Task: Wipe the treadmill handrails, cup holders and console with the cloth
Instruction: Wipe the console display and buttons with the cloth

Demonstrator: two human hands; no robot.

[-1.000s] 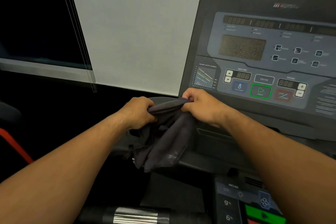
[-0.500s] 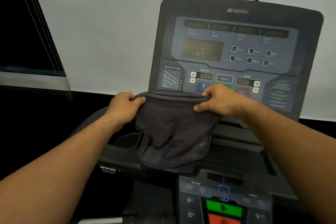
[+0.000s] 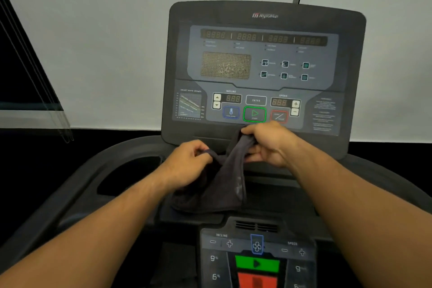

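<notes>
A dark grey cloth [image 3: 224, 180] hangs bunched between both hands in front of the treadmill console [image 3: 264, 65]. My left hand [image 3: 187, 161] pinches one top edge of the cloth. My right hand [image 3: 268, 145] grips the other bunched edge, just below the console's green start button [image 3: 254, 114]. The cloth's lower part drapes over the ledge under the console. A dark cup holder recess [image 3: 131, 175] lies to the left of my left hand. The curved left handrail [image 3: 70, 194] runs round that recess.
A lower control panel [image 3: 257, 259] with green and red buttons sits near the bottom centre. A white wall rises behind the console, and a dark window with blinds [image 3: 28, 91] is at the left. The right side of the treadmill frame is dark and hard to make out.
The hands have come closer together, so the spread cloth is now bunched. The view has shifted so the console sits more central and the lower panel shows more.
</notes>
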